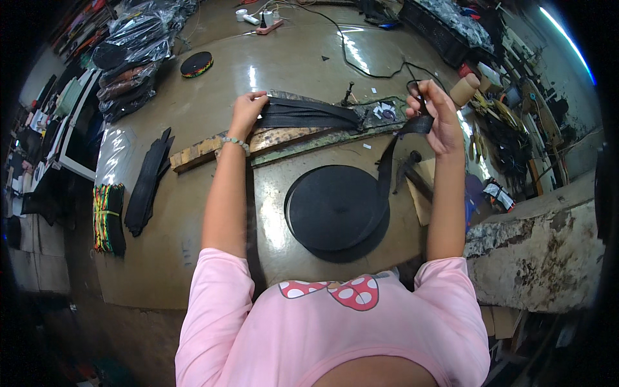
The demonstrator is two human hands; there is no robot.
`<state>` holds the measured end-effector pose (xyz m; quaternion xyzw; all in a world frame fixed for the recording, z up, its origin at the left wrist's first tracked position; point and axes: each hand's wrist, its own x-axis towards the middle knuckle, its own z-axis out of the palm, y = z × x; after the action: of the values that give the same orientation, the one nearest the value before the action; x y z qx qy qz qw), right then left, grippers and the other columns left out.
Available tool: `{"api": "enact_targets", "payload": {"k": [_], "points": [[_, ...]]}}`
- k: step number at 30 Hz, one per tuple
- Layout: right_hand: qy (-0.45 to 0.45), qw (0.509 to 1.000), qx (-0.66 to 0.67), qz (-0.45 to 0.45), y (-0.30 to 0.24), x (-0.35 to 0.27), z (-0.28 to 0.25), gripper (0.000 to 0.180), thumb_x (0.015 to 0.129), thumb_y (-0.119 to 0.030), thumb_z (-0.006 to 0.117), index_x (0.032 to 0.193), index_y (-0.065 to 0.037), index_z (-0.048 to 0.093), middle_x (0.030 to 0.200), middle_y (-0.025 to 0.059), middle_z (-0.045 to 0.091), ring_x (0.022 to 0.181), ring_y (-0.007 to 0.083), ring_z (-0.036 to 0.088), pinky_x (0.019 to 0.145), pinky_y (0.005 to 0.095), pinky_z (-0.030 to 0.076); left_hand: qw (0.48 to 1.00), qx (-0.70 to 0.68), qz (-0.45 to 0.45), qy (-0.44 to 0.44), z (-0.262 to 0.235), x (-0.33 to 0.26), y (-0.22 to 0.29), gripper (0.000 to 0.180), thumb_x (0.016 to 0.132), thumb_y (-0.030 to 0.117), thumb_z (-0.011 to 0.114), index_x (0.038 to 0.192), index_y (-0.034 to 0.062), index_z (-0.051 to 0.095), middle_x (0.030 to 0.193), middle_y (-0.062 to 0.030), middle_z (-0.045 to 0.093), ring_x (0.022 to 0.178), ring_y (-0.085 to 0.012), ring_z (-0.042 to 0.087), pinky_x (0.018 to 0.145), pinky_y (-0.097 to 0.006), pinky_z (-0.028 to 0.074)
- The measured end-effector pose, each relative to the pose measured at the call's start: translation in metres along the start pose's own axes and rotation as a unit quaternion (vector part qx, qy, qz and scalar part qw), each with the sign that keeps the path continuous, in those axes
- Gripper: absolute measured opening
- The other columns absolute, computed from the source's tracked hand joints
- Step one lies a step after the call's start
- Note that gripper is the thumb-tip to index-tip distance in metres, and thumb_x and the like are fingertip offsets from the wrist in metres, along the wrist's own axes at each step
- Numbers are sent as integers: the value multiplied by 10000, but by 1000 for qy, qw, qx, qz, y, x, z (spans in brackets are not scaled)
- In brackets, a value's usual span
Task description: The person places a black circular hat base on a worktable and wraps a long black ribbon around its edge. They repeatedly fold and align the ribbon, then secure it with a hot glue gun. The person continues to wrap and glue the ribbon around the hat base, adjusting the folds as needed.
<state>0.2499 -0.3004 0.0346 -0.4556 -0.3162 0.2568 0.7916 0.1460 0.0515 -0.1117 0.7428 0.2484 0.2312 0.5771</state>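
Note:
My left hand [246, 111] pinches the left end of several black webbing strips [303, 116], which lie stretched along a long wooden board [200, 152]. Toward the right these layers narrow near an upright dark metal peg [348, 95]. Raised at the board's right end, my right hand [441, 122] has its fingers curled around a black webbing strap [387, 164]. That strap runs down to a large flat roll of black webbing [332, 208] in front of me. A thin dark loop also shows by the right fingers; I cannot make out what it is.
A hammer [414, 175] lies right of the roll. At left are a bundle of black strips [148, 184] and a multicoloured strap bundle [107, 219]. A small roll [196, 64], a power strip [269, 27], a cable [345, 55] and a tan cone [464, 89] sit farther back.

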Motion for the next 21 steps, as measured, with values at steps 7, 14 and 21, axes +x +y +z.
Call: {"api": "enact_targets", "payload": {"k": [7,14,21], "points": [[78,992,31,92,16,32,47,165,851,-65,573,972,13,494,776,50,528,641,56,552,552,131,488,999,-40,-14,-11,0,-3,3,326,817,204,573,1034,-35,620,851,-40,612,747,-104,514,685,-216,406],[-26,970,-158,180,98,79,83,346,910,-335,490,1047,-24,556,714,-5,473,524,34,412,399,159,281,997,-52,-41,-26,-2,-6,8,298,815,228,580,970,-19,640,809,-30,605,734,-101,502,664,-212,392],[-64,880,-442,159,183,143,89,272,781,-246,562,826,13,636,615,135,561,589,210,561,505,346,426,996,-24,-74,-31,-3,-4,11,221,786,223,588,839,12,625,739,1,552,665,-82,457,605,-219,377]]}}
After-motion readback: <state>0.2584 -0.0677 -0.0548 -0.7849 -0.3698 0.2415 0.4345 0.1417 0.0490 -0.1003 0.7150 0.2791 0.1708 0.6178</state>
